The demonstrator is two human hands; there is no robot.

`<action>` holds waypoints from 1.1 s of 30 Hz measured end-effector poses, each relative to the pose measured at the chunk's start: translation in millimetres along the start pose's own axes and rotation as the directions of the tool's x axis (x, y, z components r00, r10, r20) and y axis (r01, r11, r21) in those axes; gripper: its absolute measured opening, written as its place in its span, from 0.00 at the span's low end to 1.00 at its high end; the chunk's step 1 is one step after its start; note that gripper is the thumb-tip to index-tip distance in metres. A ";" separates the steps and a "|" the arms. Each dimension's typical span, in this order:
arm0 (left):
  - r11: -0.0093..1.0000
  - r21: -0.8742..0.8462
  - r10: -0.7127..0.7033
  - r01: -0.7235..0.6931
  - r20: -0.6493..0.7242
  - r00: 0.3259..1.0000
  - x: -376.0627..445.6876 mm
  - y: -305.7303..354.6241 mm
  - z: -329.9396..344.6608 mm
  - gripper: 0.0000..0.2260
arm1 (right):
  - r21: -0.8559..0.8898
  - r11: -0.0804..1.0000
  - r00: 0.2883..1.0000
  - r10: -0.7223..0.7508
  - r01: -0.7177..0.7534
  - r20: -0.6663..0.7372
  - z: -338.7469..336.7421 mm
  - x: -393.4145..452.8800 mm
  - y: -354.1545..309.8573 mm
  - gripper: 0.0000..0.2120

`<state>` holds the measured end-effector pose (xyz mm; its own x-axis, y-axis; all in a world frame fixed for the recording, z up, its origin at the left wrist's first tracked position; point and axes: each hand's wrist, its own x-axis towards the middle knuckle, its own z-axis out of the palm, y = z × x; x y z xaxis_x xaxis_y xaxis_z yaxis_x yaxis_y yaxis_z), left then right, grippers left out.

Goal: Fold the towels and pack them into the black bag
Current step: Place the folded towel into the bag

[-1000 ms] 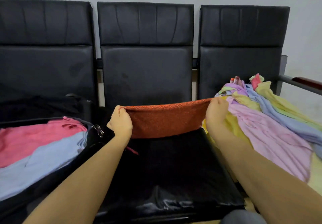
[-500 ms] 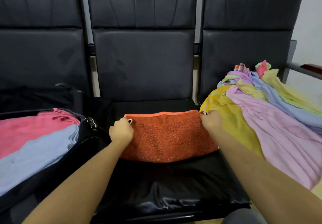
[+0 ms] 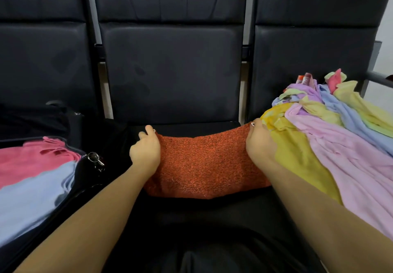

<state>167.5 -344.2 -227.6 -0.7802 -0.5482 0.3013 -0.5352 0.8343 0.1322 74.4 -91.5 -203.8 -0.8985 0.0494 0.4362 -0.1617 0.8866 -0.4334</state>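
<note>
An orange towel point(image 3: 204, 166) lies folded across the middle black seat point(image 3: 191, 219). My left hand point(image 3: 145, 151) grips its far left corner and my right hand point(image 3: 258, 143) grips its far right corner, the far edge lifted slightly off the seat. The open black bag point(image 3: 85, 179) sits on the left seat and holds a folded pink towel point(image 3: 32, 160) and a folded light blue towel point(image 3: 29, 200). A heap of unfolded towels point(image 3: 340, 136), yellow, pink, blue and lilac, covers the right seat.
Three black padded seat backs point(image 3: 172, 70) stand behind. A metal zipper pull point(image 3: 93, 158) hangs at the bag's right rim. A chair armrest point(image 3: 380, 79) shows at the far right edge.
The orange towel was held up stretched in the air, then brought down onto the middle seat. Both hands now hold its far corners low over the seat.
</note>
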 end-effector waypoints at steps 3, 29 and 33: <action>0.999 0.044 0.021 -0.020 -0.007 1.000 7.5 4.0 11.2 0.19 | 0.036 0.998 0.997 0.051 -0.053 0.061 20.7 11.5 2.6 0.13; 0.994 0.083 0.038 -0.076 0.390 0.920 -99.6 1.2 12.0 0.20 | -0.109 0.899 0.757 -0.286 0.424 0.588 22.1 -100.1 14.7 0.21; 0.971 0.192 0.068 -0.141 0.342 0.937 -111.3 -5.6 15.7 0.21 | -0.110 0.903 0.781 -0.293 0.416 0.551 20.4 -106.6 15.5 0.21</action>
<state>252.2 -288.8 -276.8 -0.8784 -0.4769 -0.0321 -0.4722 0.8763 -0.0957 159.2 -92.3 -273.1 -0.8795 -0.4746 0.0333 -0.4749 0.8714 -0.1227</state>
